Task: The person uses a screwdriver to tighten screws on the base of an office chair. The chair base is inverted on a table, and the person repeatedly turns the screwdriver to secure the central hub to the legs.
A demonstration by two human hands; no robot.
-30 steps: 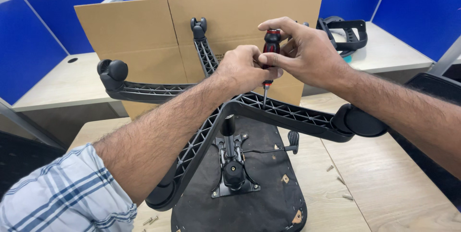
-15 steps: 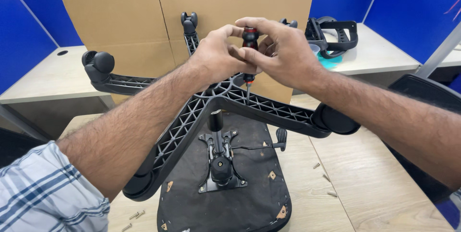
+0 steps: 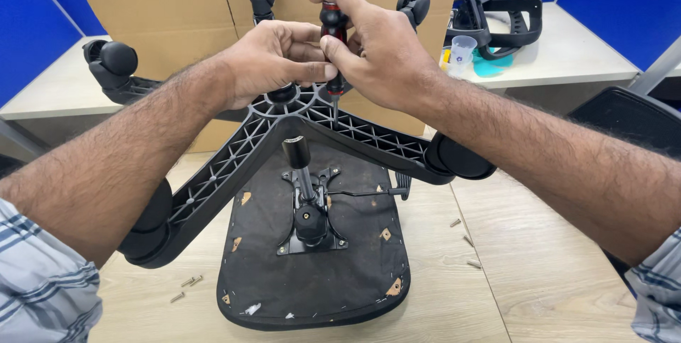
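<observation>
both my hands have come in closer over the hub of the star base (image 3: 284,134) since a moment ago, and the view has dropped nearer, so the screwdriver (image 3: 333,34) now stands almost upright with its tip down among the ribs by the hub. i judge that means the bit has found its seat and the turning is under way. my right hand (image 3: 376,48) is clenched around the red-and-black handle, fingers curled over its top. my left hand (image 3: 273,59) is pinched shut on the shaft just below, steadying it. so the driver sits between both grips, the base directly under them, tilted above the upturned seat (image 3: 312,272) on the surface (image 3: 553,279). loose screws (image 3: 186,288) lie beside the seat.
</observation>
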